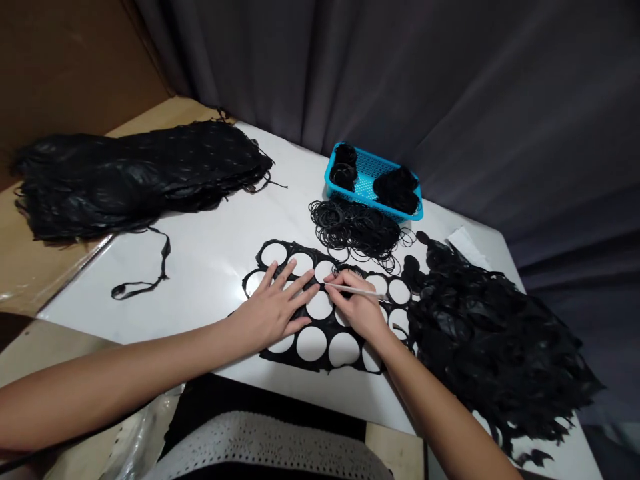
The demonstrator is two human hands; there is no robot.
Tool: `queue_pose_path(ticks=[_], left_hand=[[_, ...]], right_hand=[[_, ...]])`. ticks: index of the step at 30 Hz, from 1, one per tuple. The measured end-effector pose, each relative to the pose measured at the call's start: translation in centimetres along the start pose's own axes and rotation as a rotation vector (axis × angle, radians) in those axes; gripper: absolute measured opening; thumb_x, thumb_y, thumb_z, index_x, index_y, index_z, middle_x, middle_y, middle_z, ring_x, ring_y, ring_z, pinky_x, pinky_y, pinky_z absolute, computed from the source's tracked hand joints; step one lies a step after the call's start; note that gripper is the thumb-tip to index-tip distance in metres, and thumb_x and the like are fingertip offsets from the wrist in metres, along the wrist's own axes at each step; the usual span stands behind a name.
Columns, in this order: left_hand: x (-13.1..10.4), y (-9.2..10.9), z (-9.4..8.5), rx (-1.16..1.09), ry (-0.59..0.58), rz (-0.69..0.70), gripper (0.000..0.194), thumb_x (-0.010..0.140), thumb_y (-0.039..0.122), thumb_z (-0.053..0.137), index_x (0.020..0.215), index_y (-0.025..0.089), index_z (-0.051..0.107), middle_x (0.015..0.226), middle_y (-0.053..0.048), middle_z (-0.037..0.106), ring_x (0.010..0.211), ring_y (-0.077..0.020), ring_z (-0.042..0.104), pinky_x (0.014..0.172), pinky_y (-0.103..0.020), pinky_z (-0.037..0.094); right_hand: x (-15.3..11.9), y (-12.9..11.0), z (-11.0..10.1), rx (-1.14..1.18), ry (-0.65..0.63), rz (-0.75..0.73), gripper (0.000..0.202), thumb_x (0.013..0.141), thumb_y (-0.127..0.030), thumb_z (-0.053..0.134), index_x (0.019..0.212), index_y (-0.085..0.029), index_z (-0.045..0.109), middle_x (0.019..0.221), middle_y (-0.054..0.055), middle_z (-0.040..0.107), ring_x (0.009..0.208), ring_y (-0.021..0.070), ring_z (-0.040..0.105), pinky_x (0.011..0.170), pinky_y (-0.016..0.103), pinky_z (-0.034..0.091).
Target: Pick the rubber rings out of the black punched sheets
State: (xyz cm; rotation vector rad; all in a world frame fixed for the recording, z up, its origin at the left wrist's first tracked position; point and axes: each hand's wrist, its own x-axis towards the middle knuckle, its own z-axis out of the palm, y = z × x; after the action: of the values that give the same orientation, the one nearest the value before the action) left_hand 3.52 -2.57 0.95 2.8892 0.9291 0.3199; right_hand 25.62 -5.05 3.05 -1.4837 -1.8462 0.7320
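A black rubber-like sheet (293, 359) with rows of round holes lies flat on the white table, which shows through the holes. My left hand (267, 308) rests palm down on the sheet's left part, its fingers spread. Over the middle of the sheet, my right hand (364, 312) pinches a thin, pale, pen-like stick (356, 291). The stick's tip is at the sheet between two holes, just right of my left fingertips. Some thin black rings (347, 269) lie just behind my right hand, and it partly hides the holes beneath it.
Behind the sheet lies a heap of thin black rings (355, 227). A blue basket (367, 185) behind it holds bundled black rings. Stacked black sheets (140, 173) lie at the left, near a loose black strip (166, 257). A large black scrap pile (500, 340) covers the right side.
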Motion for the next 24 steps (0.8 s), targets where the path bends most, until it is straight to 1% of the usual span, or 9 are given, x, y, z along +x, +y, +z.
queue_pose_path(ticks=[3, 5, 7, 10, 14, 17, 20, 22, 24], left_hand=[[-0.1, 0.0, 0.2, -0.008, 0.012, 0.003, 0.061, 0.102, 0.058, 0.036, 0.153, 0.023, 0.039, 0.161, -0.006, 0.027, 0.151, -0.0375, 0.008, 0.119, -0.059, 0.008], [-0.1, 0.0, 0.3, -0.016, 0.011, 0.000, 0.061, 0.101, 0.057, 0.041, 0.152, 0.023, 0.041, 0.160, -0.006, 0.028, 0.150, -0.0405, 0.004, 0.118, -0.061, 0.009], [-0.1, 0.0, 0.2, -0.027, 0.003, -0.004, 0.060, 0.099, 0.054, 0.046, 0.150, 0.022, 0.043, 0.160, -0.006, 0.029, 0.149, -0.0448, 0.001, 0.116, -0.064, 0.011], [0.0, 0.1, 0.0, -0.038, -0.004, -0.003, 0.061, 0.098, 0.053, 0.050, 0.150, 0.021, 0.044, 0.159, -0.006, 0.031, 0.147, -0.0488, -0.001, 0.114, -0.066, 0.014], [-0.2, 0.1, -0.2, -0.056, 0.015, -0.001, 0.060, 0.099, 0.055, 0.047, 0.149, 0.022, 0.045, 0.157, -0.006, 0.034, 0.147, -0.0474, 0.000, 0.114, -0.066, 0.015], [-0.2, -0.1, -0.4, -0.057, 0.017, -0.009, 0.061, 0.097, 0.055, 0.051, 0.148, 0.023, 0.045, 0.156, -0.006, 0.036, 0.146, -0.0489, 0.008, 0.113, -0.068, 0.015], [0.4, -0.4, -0.8, -0.043, 0.010, 0.004, 0.059, 0.095, 0.056, 0.055, 0.143, 0.022, 0.051, 0.153, -0.009, 0.041, 0.142, -0.0486, 0.023, 0.111, -0.071, 0.013], [1.4, -0.7, -0.9, -0.048, 0.016, 0.057, 0.056, 0.096, 0.054, 0.054, 0.140, 0.019, 0.052, 0.152, -0.014, 0.040, 0.142, -0.0427, 0.030, 0.115, -0.065, 0.015], [2.5, -0.9, -0.8, -0.074, 0.026, 0.123, 0.057, 0.097, 0.051, 0.053, 0.142, 0.016, 0.050, 0.153, -0.020, 0.036, 0.143, -0.0370, 0.031, 0.119, -0.054, 0.021]], right_hand=[[-0.1, -0.1, 0.2, -0.325, -0.091, -0.246, 0.013, 0.097, -0.017, 0.045, 0.094, -0.017, 0.058, 0.108, 0.012, 0.066, 0.101, 0.0241, 0.057, 0.088, 0.037, 0.046], [0.6, 0.5, -0.8, -0.505, -0.077, -0.314, 0.018, 0.097, -0.014, 0.040, 0.100, -0.017, 0.057, 0.112, 0.015, 0.064, 0.103, 0.0263, 0.055, 0.089, 0.039, 0.044], [1.9, 1.7, -2.8, -0.597, 0.085, -0.218, 0.017, 0.096, -0.016, 0.039, 0.096, -0.018, 0.056, 0.100, 0.014, 0.065, 0.094, 0.0257, 0.056, 0.082, 0.037, 0.044], [4.1, 3.5, -6.5, -0.639, 0.439, 0.064, 0.015, 0.094, -0.026, 0.042, 0.085, -0.019, 0.052, 0.082, 0.011, 0.062, 0.077, 0.0240, 0.056, 0.071, 0.035, 0.042], [5.7, 3.6, -8.5, -0.490, 0.525, 0.173, 0.016, 0.091, -0.031, 0.049, 0.079, -0.020, 0.049, 0.081, 0.008, 0.065, 0.070, 0.0214, 0.058, 0.068, 0.033, 0.043], [5.8, 2.6, -7.8, -0.087, 0.429, 0.267, 0.020, 0.087, -0.035, 0.058, 0.077, -0.020, 0.049, 0.089, 0.009, 0.068, 0.075, 0.0214, 0.063, 0.062, 0.031, 0.047], [5.6, 1.6, -6.7, 0.543, 0.123, 0.437, 0.035, 0.078, -0.038, 0.074, 0.076, -0.019, 0.045, 0.096, 0.011, 0.070, 0.090, 0.0238, 0.068, 0.052, 0.024, 0.049], [5.3, 1.3, -6.1, 0.794, -0.047, 0.523, 0.041, 0.072, -0.035, 0.082, 0.076, -0.018, 0.044, 0.098, 0.012, 0.070, 0.096, 0.0243, 0.069, 0.049, 0.019, 0.047], [4.9, 1.2, -5.6, 0.926, -0.127, 0.583, 0.042, 0.070, -0.031, 0.084, 0.078, -0.017, 0.046, 0.100, 0.011, 0.070, 0.095, 0.0218, 0.070, 0.049, 0.016, 0.047]])
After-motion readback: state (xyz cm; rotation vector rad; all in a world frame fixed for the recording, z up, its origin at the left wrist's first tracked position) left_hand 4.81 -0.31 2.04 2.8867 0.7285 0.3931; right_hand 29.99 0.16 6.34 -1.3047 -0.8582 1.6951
